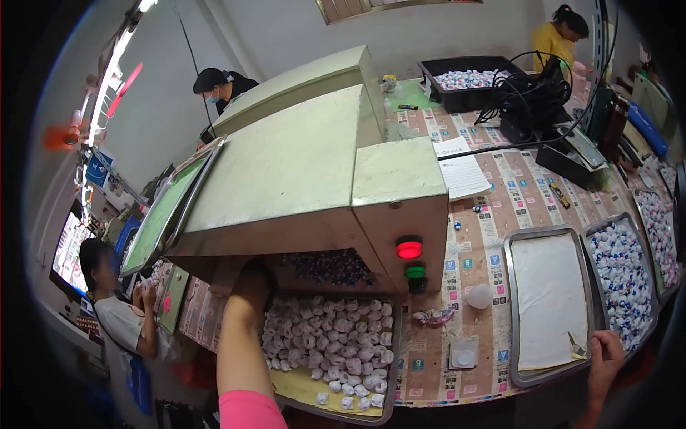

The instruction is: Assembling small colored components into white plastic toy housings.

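Note:
My left hand [251, 280] reaches under the front of a pale metal machine [279, 179]; its fingers are hidden inside the dark opening. Below that opening, a metal tray [389, 400] lined with yellow paper bears many small white wrapped bundles [336, 336]. Some small dark speckled pieces [329, 268] show inside the machine. At the far right, my right hand [607, 354] has its fingers curled in at the near right rim of a paper-lined tray [509, 286]. What they grip is too small to tell. A small pointed object [576, 347] lies on the paper beside them.
Trays of blue-and-white pieces [620, 275] and pink-and-white pieces [656, 236] stand further right. On the patterned table cover lie a round white object [479, 296] and a small square item [464, 354]. A black bin [464, 100] and tangled cables [525, 96] are behind. Other people sit around.

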A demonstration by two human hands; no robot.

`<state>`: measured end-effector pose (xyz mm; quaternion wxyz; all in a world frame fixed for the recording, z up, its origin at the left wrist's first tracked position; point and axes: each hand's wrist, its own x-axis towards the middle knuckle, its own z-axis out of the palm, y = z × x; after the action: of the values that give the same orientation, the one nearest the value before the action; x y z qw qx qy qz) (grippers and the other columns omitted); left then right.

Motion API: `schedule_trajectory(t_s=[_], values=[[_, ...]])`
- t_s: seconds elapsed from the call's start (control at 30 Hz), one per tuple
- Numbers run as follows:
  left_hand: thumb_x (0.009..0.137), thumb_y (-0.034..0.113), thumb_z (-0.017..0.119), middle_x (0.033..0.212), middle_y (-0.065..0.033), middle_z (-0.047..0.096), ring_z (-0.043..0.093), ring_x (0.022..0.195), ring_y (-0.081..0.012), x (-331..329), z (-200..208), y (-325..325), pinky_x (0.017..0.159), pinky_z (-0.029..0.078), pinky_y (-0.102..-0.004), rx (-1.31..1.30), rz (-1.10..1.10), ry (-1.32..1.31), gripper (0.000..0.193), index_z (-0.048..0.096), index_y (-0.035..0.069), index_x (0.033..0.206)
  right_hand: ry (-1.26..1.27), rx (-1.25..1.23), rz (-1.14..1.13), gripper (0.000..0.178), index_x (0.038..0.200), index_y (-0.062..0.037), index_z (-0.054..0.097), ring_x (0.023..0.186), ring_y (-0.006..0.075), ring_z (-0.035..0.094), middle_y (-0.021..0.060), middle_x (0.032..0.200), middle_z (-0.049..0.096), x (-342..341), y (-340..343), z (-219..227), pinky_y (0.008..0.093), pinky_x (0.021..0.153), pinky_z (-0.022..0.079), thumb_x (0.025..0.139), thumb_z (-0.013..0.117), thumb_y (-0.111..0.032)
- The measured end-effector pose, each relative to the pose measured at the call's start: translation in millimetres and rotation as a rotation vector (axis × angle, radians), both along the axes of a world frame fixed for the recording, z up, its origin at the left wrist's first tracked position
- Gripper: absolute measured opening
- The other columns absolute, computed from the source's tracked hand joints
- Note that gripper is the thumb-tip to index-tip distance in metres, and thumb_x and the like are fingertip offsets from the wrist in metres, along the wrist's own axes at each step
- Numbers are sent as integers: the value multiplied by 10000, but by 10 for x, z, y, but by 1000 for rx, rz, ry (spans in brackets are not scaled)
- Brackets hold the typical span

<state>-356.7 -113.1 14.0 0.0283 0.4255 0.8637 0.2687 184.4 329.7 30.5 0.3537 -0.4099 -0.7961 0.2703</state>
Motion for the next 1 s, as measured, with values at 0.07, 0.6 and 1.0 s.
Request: schedule_trajectory(t_s=[0.07,0.6,1.0], values=[[825,440,661,1166,-134,561,534,1092,-267,26,26,-28,880,456,-359,16,10,-6,600,506,66,1266,18,-43,31,18,851,32,591,808,158,532,64,848,558,-29,-1,16,257,738,423,838,578,33],[872,435,613,1079,-113,583,574,1004,-221,-596,294,1145,759,510,-332,206,-51,-74,505,524,93,1232,170,-1,39,56,866,38,604,807,178,549,85,847,569,231,-303,142,265,740,436,817,587,60],[921,268,588,748,-56,588,557,595,-168,688,341,1475,353,377,-236,799,329,-1724,151,559,120,917,269,31,95,75,886,21,655,817,173,590,82,858,623,564,-441,148,267,754,460,817,629,32]])
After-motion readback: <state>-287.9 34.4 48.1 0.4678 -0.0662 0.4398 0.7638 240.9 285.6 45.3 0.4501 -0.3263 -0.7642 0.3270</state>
